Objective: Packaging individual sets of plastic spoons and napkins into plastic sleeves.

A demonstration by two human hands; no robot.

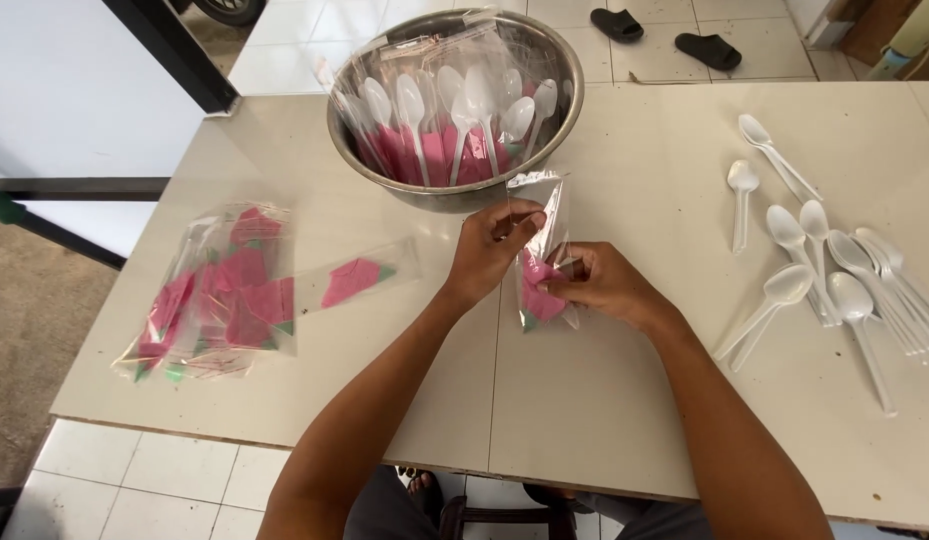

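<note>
Leftmost on the desk (604, 400) lies a loose heap of clear sleeves (219, 290), each with a folded pink napkin inside, and just right of it a single filled sleeve (359, 280) lies flat on its own; behind them, near the far edge, a steel bowl (559, 110) stands packed with finished sleeves, each holding a pink napkin and a white plastic spoon, handles down and bowls up.

In the middle, both hands meet on one clear plastic sleeve (544, 250), held upright in front of the steel bowl and just above the desk; the left hand (489, 250) pinches the sleeve's upper edge between thumb and fingers, while the right hand (604, 285) grips it lower down, fingers closed over the pink napkin (539, 300) inside; no spoon shows in this sleeve.

Further right, a scatter of loose white spoons (824, 270) lies well apart from the hands, some overlapping, a few near the desk's right edge.

As a judgement, the thin film looks easy to crease or tear if the pinch at its mouth pulls against the lower grip; the napkin could bunch or slip out of fold under the right fingers; the sleeve top stands close to the bowl's rim, so a tilt could knock the packed sleeves; the overlapping spoons could slide off the desk if nudged.
</note>
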